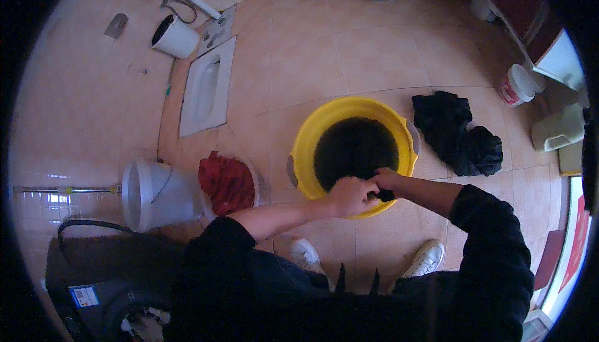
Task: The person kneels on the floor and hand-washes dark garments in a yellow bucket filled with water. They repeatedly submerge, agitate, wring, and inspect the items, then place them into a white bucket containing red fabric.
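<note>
Before me on the floor stands a yellow plastic basin (306, 136) with grey handles. Something very dark (355, 148) fills its inside; whether it is water, cloth or both I cannot tell. Over the near rim, my left hand (350, 196) is closed on a piece of black cloth (386, 195). Close against it, my right hand (386, 179) grips the same cloth. Only a small part of that cloth shows between and below the fingers. To the right of the basin, a crumpled black garment (451, 131) lies on the tiles.
Left of the basin, red cloth (227, 183) sits in a pale container beside a white bucket (173, 197). A front-loading washing machine (107, 267) is at lower left. Farther off are a squat toilet (206, 89) and waste bin (180, 38). A tub (517, 85) and jug (557, 127) stand right.
</note>
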